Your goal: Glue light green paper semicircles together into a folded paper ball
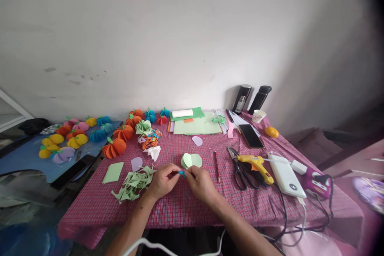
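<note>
Between the fingertips of both hands is a small blue piece of paper (181, 173), held just above the checked tablecloth. My left hand (164, 180) pinches one end of it, and my right hand (200, 183) pinches the other. Right beyond the fingers lies a stack of pale green paper rounds (192, 160), partly folded up in the middle. A heap of pale green paper scraps (135, 184) is left of my left hand. To the right of my right hand lies a red pencil (217, 167).
Paper pumpkins (114, 148) in several colours crowd the left and back. Scissors (242, 172) and a yellow glue gun (256, 166) lie at right, near a white power bank (286, 176), a purple power adapter (316, 184) and trailing cables. A phone (251, 136), paper cup (258, 116) and green sheets (196, 125) are farther back.
</note>
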Demonstrator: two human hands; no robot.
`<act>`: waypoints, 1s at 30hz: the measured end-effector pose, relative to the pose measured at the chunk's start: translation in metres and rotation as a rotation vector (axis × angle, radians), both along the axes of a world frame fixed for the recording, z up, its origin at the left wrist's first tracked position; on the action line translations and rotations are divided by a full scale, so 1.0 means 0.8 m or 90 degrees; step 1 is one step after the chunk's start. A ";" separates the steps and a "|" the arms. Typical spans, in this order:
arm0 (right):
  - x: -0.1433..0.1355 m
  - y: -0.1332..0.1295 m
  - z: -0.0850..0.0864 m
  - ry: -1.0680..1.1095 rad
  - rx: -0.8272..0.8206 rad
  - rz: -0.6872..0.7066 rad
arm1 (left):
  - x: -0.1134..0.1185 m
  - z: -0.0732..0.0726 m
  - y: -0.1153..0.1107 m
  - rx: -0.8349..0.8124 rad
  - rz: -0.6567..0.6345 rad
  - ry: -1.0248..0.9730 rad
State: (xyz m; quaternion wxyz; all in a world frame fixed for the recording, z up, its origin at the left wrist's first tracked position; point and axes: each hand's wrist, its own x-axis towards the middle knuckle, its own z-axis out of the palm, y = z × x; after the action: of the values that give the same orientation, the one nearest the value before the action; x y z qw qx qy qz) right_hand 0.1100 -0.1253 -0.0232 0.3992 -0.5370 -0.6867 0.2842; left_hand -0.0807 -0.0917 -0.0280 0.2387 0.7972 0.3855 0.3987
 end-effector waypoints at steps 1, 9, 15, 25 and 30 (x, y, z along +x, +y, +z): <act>0.000 0.000 0.001 -0.004 0.004 0.003 | 0.000 -0.001 0.000 0.007 0.005 0.006; 0.048 -0.028 0.019 0.002 0.048 0.081 | -0.055 0.008 0.024 0.142 0.335 0.134; 0.090 -0.045 -0.005 -0.030 0.022 0.058 | -0.056 0.042 0.055 0.205 0.294 0.304; 0.091 -0.052 -0.011 -0.156 0.098 0.107 | 0.206 0.059 0.225 0.064 0.063 0.286; 0.090 -0.048 -0.024 -0.143 0.142 0.112 | 0.301 0.047 0.317 0.074 0.088 0.324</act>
State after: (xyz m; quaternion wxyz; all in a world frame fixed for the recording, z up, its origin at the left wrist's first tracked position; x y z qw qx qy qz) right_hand 0.1817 -0.1641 -0.0426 0.3506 -0.4554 -0.7986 0.1788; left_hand 0.1602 0.1622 0.0093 0.0602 0.8559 0.4630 0.2226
